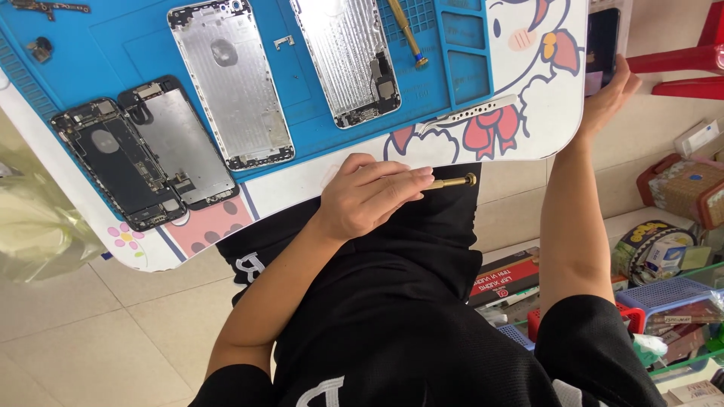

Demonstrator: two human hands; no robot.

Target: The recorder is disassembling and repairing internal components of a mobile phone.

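My left hand is closed around a gold screwdriver whose tip sticks out to the right, just below the near edge of the white cartoon-printed table. My right hand reaches up along the table's right edge and grips a dark phone. On the blue repair mat lie two silver phone housings, a dark screen assembly and an opened phone body.
A second gold screwdriver and white tweezers rest on the mat's right side. Small parts lie at its top left. Red stool legs, baskets and boxes crowd the floor at right. A pale plastic bag sits at left.
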